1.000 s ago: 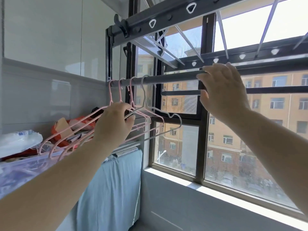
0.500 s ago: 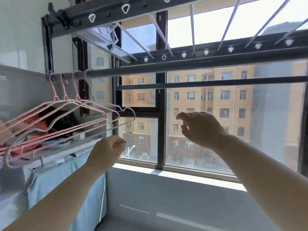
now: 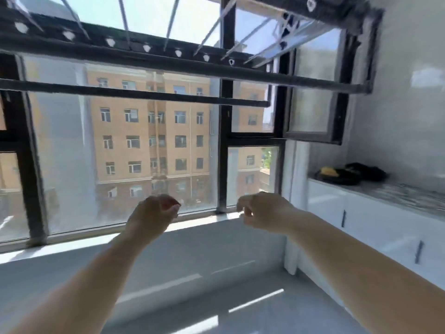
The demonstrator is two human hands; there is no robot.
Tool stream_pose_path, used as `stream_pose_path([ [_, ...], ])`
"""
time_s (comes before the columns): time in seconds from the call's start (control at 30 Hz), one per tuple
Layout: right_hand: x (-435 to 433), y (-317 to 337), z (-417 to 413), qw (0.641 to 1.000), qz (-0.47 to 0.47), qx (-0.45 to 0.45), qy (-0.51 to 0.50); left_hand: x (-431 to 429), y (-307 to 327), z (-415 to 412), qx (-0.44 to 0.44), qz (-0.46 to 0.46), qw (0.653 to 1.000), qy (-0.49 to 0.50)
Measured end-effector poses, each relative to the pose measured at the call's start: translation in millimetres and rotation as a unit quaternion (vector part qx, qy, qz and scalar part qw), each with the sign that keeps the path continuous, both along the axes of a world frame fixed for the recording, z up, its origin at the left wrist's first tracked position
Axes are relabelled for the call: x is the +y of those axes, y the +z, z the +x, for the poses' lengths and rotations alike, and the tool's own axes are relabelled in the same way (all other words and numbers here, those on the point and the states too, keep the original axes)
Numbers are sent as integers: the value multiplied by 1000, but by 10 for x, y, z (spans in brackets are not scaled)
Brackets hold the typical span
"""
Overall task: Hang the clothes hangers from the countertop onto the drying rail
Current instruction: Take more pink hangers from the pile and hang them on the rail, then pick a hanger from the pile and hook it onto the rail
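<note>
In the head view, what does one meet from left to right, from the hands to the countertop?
left hand → right hand → yellow item → black item, the last two lying on the countertop.

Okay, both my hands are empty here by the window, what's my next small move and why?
Probably turn right and reach the right hand toward the dark pile on the countertop. Both it and the left hand hold nothing, and the stretch of rail in view bears no hangers. The pile is too blurred to tell whether it is hangers.
</note>
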State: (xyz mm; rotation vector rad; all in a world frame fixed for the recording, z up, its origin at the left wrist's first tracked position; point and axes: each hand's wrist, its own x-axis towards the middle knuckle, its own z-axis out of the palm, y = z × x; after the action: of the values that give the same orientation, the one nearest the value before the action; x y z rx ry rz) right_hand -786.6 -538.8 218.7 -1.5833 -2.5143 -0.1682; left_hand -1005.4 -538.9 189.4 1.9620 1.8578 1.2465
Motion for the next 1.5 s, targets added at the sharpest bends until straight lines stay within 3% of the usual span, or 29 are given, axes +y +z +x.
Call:
stream_pose_path([
  [0.17,-120,-239,1440,987,-38,89,-130,450,-230,1514,7,-49,992,-113],
  [0.33,-188,-673,2627,935,-39,228,-270,758,-610,2778,10,-115,971,-210],
  [0.7,418,-1294,4704,836,-20,294,-463,2047,-1025,5014,28,-142,922,-360],
  [0.83,803,-1359,5348,809,-5,284,-514,2700,-1180,5836,49,-151,907,-389],
  [1.0,1049,-1569,5996,786,-7,264,-559,3275,-1448,6782,15,-176,896,-408],
  [1.2,1506,-1817,7067,761,32,247,-598,3686,-1702,7914,80,-154,893,-415],
  [1.5,2598,-2025,9044,801,72,144,-577,4327,-1608,9622,38,-155,919,-361],
])
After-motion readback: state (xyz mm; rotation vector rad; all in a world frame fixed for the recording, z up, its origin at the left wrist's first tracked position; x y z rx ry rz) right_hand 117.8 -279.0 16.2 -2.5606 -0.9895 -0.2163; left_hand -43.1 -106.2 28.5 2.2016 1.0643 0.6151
